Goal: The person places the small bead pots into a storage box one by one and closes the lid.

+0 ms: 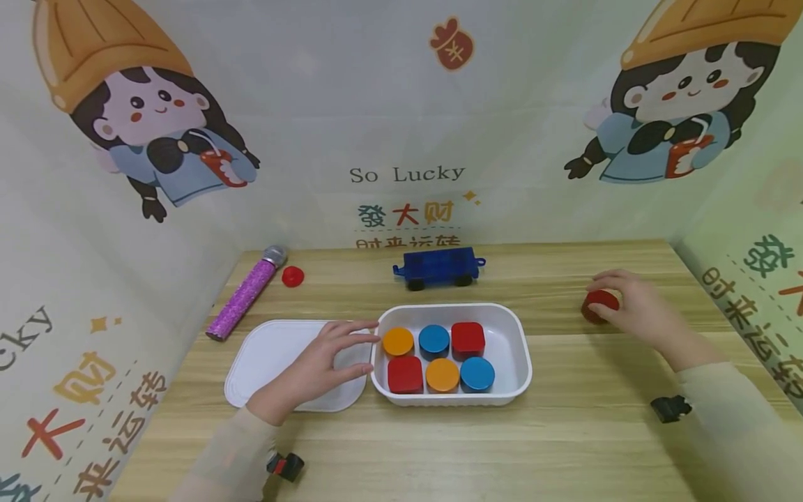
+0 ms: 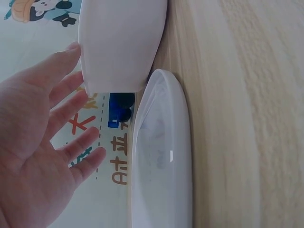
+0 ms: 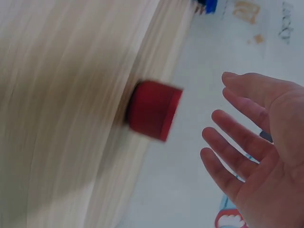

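A white tub (image 1: 514,348) holds several coloured blocks: an orange round block (image 1: 398,341), a blue round block (image 1: 478,374) and a red square block (image 1: 468,339) are among them. At its left rim is my left hand (image 1: 323,366), fingers extended; in the left wrist view the fingertips meet or nearly meet the tub wall (image 2: 121,42). To the right, a red block (image 1: 599,305) stands on the table. My right hand (image 1: 636,314) hovers by it, fingers loosely spread. In the right wrist view a gap separates these fingers from the red block (image 3: 154,110).
The tub's white lid (image 1: 270,362) lies left of it, partly beneath my left hand. Behind the tub stands a blue toy wagon (image 1: 439,267). A glittery pink microphone (image 1: 245,296) and a small red piece (image 1: 292,277) are at the back left. Printed cloth hangs around the table.
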`<state>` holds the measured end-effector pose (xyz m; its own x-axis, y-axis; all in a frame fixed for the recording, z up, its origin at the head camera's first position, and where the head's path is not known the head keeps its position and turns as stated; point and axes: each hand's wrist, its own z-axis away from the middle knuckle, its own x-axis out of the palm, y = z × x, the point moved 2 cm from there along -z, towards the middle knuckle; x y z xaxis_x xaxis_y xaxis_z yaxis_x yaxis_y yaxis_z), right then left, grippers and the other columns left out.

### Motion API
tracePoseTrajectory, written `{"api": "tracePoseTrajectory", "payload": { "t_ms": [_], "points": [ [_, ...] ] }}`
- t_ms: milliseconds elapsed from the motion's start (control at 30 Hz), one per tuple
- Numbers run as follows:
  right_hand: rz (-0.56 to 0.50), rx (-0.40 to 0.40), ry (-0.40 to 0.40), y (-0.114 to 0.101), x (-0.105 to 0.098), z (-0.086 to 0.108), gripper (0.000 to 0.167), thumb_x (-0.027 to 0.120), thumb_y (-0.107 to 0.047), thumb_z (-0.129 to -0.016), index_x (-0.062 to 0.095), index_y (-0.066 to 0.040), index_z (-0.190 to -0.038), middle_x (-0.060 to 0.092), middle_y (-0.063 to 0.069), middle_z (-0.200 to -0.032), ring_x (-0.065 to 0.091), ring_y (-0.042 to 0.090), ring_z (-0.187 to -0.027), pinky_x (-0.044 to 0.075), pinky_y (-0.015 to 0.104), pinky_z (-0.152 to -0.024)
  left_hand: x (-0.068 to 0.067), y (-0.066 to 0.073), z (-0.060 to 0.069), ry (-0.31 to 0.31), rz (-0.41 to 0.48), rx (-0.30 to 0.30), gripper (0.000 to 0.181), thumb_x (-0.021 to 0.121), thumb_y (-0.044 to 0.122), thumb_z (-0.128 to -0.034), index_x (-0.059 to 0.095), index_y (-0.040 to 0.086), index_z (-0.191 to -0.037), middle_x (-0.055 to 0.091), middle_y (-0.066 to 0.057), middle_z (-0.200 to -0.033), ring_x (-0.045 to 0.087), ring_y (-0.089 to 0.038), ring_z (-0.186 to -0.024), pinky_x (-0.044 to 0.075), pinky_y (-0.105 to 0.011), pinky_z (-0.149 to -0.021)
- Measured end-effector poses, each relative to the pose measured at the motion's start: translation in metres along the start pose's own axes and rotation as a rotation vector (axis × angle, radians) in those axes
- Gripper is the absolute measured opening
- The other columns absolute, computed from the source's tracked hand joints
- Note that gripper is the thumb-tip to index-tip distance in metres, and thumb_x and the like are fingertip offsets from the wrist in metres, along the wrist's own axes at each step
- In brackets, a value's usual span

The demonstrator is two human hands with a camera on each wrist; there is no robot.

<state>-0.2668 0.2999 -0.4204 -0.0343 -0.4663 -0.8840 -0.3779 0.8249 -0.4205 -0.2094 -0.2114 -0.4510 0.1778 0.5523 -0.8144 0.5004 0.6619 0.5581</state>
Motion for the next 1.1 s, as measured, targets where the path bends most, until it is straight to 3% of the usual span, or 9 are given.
{"api": "tracePoseTrajectory", "payload": {
  "t_ms": [267,467,700,833,1100],
  "points": [
    [0.060,0.027,-0.033,0.025,-0.002,-0.001,0.034,0.079,-0.016,-0.091,0.071,0.008,-0.115,0.061,0.037,-0.130,0.058,0.057,-0.119,0.048,0.069,-0.099,0.000,0.000,0.000,-0.002,0.004,-0.006,0.046,0.081,0.031,-0.0905,0.070,0.024,-0.134,0.053,-0.001,-0.156,0.043,-0.032,-0.142,0.040,-0.066,-0.114],
    [0.080,0.009,-0.051,0.032,0.001,-0.001,0.029,0.083,-0.020,-0.087,0.074,0.002,-0.104,0.070,0.030,-0.116,0.068,0.046,-0.100,0.056,0.062,-0.086,0.000,0.001,0.000,-0.012,0.009,-0.017,0.046,0.080,0.032,-0.0908,0.070,0.024,-0.134,0.052,0.000,-0.157,0.043,-0.031,-0.142,0.041,-0.064,-0.114],
    [0.079,0.007,-0.047,0.035,0.004,-0.003,0.025,0.084,-0.016,-0.086,0.074,0.001,-0.101,0.071,0.029,-0.113,0.067,0.041,-0.093,0.057,0.057,-0.080,0.000,0.000,-0.001,-0.007,0.009,-0.015,0.046,0.080,0.035,-0.0910,0.070,0.025,-0.135,0.052,0.003,-0.157,0.043,-0.030,-0.142,0.042,-0.064,-0.114],
    [0.072,0.010,-0.055,0.034,0.003,-0.003,0.025,0.086,-0.015,-0.083,0.074,0.001,-0.099,0.070,0.029,-0.110,0.066,0.036,-0.087,0.057,0.048,-0.072,0.000,-0.001,0.000,-0.005,0.012,-0.006,0.045,0.080,0.035,-0.0912,0.070,0.025,-0.134,0.052,0.002,-0.156,0.043,-0.030,-0.142,0.041,-0.064,-0.114],
    [0.108,-0.036,-0.054,0.008,0.001,0.000,0.025,0.088,-0.016,-0.080,0.075,-0.003,-0.098,0.071,0.024,-0.107,0.067,0.033,-0.087,0.057,0.047,-0.074,0.000,-0.001,-0.001,-0.001,0.007,-0.006,0.045,0.080,0.034,-0.0909,0.070,0.025,-0.134,0.052,0.002,-0.156,0.043,-0.030,-0.142,0.041,-0.064,-0.115]
  ]
}}
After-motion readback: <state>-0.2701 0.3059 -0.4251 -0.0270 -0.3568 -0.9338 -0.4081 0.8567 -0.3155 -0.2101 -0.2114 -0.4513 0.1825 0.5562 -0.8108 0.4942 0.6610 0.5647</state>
